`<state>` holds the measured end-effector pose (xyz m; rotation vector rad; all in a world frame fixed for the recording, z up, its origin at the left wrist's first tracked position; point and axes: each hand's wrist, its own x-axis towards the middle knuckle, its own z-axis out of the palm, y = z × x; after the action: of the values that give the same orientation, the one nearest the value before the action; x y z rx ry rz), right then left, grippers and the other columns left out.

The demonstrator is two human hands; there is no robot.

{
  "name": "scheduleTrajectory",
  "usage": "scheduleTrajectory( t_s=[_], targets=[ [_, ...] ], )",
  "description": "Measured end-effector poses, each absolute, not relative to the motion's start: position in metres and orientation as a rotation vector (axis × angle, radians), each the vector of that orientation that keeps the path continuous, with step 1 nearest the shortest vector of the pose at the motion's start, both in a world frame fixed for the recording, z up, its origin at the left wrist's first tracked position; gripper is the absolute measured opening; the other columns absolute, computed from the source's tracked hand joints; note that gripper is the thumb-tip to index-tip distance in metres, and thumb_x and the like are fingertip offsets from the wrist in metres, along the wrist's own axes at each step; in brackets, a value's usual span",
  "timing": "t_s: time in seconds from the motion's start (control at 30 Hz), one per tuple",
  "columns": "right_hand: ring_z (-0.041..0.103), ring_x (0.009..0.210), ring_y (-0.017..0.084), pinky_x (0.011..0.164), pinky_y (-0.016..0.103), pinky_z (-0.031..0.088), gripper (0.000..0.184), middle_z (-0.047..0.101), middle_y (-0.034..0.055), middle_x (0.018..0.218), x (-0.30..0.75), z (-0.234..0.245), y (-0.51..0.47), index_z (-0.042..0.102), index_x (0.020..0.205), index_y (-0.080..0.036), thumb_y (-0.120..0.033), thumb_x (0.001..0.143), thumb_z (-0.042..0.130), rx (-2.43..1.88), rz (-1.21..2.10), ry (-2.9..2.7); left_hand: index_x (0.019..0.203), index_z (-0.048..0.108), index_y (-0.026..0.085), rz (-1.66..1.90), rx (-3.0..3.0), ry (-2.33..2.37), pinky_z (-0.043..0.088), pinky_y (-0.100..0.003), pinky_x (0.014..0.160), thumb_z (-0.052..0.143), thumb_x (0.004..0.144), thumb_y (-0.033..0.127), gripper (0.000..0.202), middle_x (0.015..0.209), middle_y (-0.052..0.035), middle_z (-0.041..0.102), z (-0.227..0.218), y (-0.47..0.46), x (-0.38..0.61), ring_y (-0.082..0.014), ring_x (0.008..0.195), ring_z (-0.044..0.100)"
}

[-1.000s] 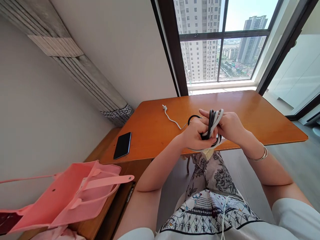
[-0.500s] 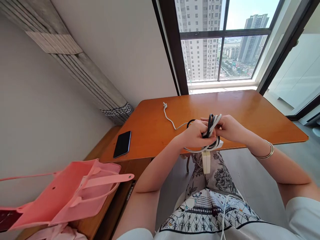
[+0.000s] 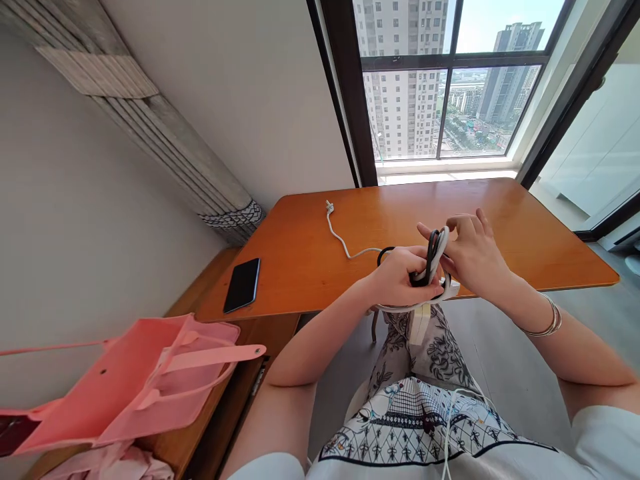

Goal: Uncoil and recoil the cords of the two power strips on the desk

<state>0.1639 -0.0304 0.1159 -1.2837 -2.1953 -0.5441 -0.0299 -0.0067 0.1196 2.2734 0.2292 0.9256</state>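
My left hand (image 3: 400, 277) is closed round a coiled bundle of black and white cables (image 3: 433, 257), held just above the near edge of the wooden table (image 3: 500, 220). My right hand (image 3: 473, 253) touches the bundle from the right, thumb and forefinger pinched at its top, the other fingers spread. A white cable tail (image 3: 340, 237) runs from the bundle across the table to a small plug. A white adapter block (image 3: 419, 323) hangs below the bundle over my lap.
A black phone (image 3: 243, 285) lies at the table's left near corner. A pink tote bag (image 3: 135, 383) sits on a lower wooden unit at the left. A rolled grey mat (image 3: 165, 140) leans along the wall. A large window is behind the table.
My right hand has shifted up along the bundle and its fingers have spread out. The bundle has tilted slightly and the adapter hangs a little further right.
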Motion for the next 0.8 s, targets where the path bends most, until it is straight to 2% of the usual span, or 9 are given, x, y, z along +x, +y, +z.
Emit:
scheduleTrajectory(
  t_s=[0.07, 0.13, 0.2, 0.33, 0.47, 0.57, 0.63, 0.7, 0.8],
  targets=[
    [0.035, 0.143, 0.038, 0.115, 0.064, 0.031, 0.054, 0.049, 0.0129, 0.145, 0.16, 0.112, -0.026, 0.052, 0.147, -0.032, -0.034, 0.094, 0.06, -1.166, -0.439, -2.306, 0.06, 0.062, 0.019, 0.836, 2.275, 0.132, 0.055, -0.028, 0.069, 0.07, 0.079, 0.027, 0.023, 0.075, -0.0069, 0.071, 0.119, -0.007, -0.026, -0.0162, 0.072, 0.067],
    [0.017, 0.153, 0.038, 0.118, 0.061, 0.032, 0.055, 0.039, 0.0086, 0.156, 0.156, 0.109, -0.022, 0.054, 0.146, -0.032, -0.038, 0.092, 0.062, -0.986, -0.255, -2.467, 0.058, 0.061, 0.019, 0.724, 2.269, 0.032, 0.055, -0.029, 0.071, 0.069, 0.08, 0.026, 0.024, 0.074, -0.007, 0.073, 0.12, -0.007, -0.024, -0.0167, 0.071, 0.068],
    [0.012, 0.155, 0.037, 0.12, 0.058, 0.034, 0.054, 0.036, 0.0067, 0.159, 0.154, 0.108, -0.019, 0.059, 0.141, -0.03, -0.041, 0.088, 0.066, -0.86, -0.106, -2.54, 0.058, 0.061, 0.02, 0.655, 2.239, -0.02, 0.056, -0.029, 0.072, 0.068, 0.081, 0.027, 0.026, 0.072, -0.0066, 0.073, 0.12, -0.007, -0.023, -0.0165, 0.069, 0.068],
    [0.021, 0.153, 0.039, 0.122, 0.062, 0.029, 0.049, 0.032, 0.0143, 0.161, 0.151, 0.111, -0.017, 0.068, 0.128, -0.02, -0.039, 0.083, 0.07, -0.88, -0.026, -2.493, 0.055, 0.061, 0.02, 0.663, 2.191, -0.007, 0.055, -0.028, 0.07, 0.07, 0.081, 0.034, 0.031, 0.068, -0.0056, 0.072, 0.122, -0.005, -0.027, -0.0157, 0.065, 0.067],
    [0.034, 0.147, 0.039, 0.119, 0.062, 0.034, 0.03, 0.045, 0.0199, 0.152, 0.15, 0.114, -0.018, 0.074, 0.107, -0.013, -0.032, 0.085, 0.066, -0.946, -0.054, -2.543, 0.054, 0.062, 0.019, 0.691, 2.18, 0.05, 0.054, -0.029, 0.069, 0.071, 0.082, 0.04, 0.037, 0.066, -0.0056, 0.071, 0.119, -0.004, -0.03, -0.0148, 0.063, 0.064],
    [0.045, 0.139, 0.037, 0.116, 0.061, 0.038, 0.021, 0.056, 0.0183, 0.141, 0.151, 0.115, -0.017, 0.075, 0.099, -0.015, -0.025, 0.086, 0.063, -1.072, -0.2, -2.499, 0.054, 0.061, 0.018, 0.735, 2.16, 0.135, 0.053, -0.028, 0.068, 0.068, 0.086, 0.043, 0.041, 0.065, -0.0056, 0.07, 0.114, -0.005, -0.033, -0.0145, 0.065, 0.063],
    [0.05, 0.135, 0.035, 0.113, 0.056, 0.043, 0.017, 0.062, 0.0169, 0.133, 0.152, 0.114, -0.016, 0.076, 0.094, -0.016, -0.022, 0.086, 0.061, -1.133, -0.303, -2.439, 0.057, 0.063, 0.017, 0.816, 2.152, 0.269, 0.052, -0.028, 0.069, 0.068, 0.086, 0.045, 0.04, 0.067, -0.0054, 0.069, 0.11, -0.007, -0.034, -0.0147, 0.068, 0.063],
    [0.05, 0.134, 0.034, 0.11, 0.051, 0.047, 0.016, 0.064, 0.0164, 0.129, 0.153, 0.114, -0.014, 0.076, 0.089, -0.016, -0.021, 0.086, 0.061, -1.165, -0.367, -2.386, 0.06, 0.066, 0.017, 0.938, 2.105, 0.453, 0.052, -0.028, 0.067, 0.067, 0.087, 0.05, 0.043, 0.072, -0.0055, 0.068, 0.105, -0.008, -0.034, -0.0144, 0.069, 0.062],
    [0.045, 0.139, 0.035, 0.108, 0.051, 0.048, 0.015, 0.062, 0.015, 0.13, 0.154, 0.111, -0.012, 0.075, 0.087, -0.017, -0.022, 0.084, 0.062, -1.15, -0.408, -2.348, 0.06, 0.067, 0.016, 1.109, 1.948, 0.696, 0.05, -0.028, 0.061, 0.063, 0.086, 0.061, 0.052, 0.078, -0.0053, 0.066, 0.099, -0.006, -0.034, -0.0135, 0.067, 0.06]
  ],
)
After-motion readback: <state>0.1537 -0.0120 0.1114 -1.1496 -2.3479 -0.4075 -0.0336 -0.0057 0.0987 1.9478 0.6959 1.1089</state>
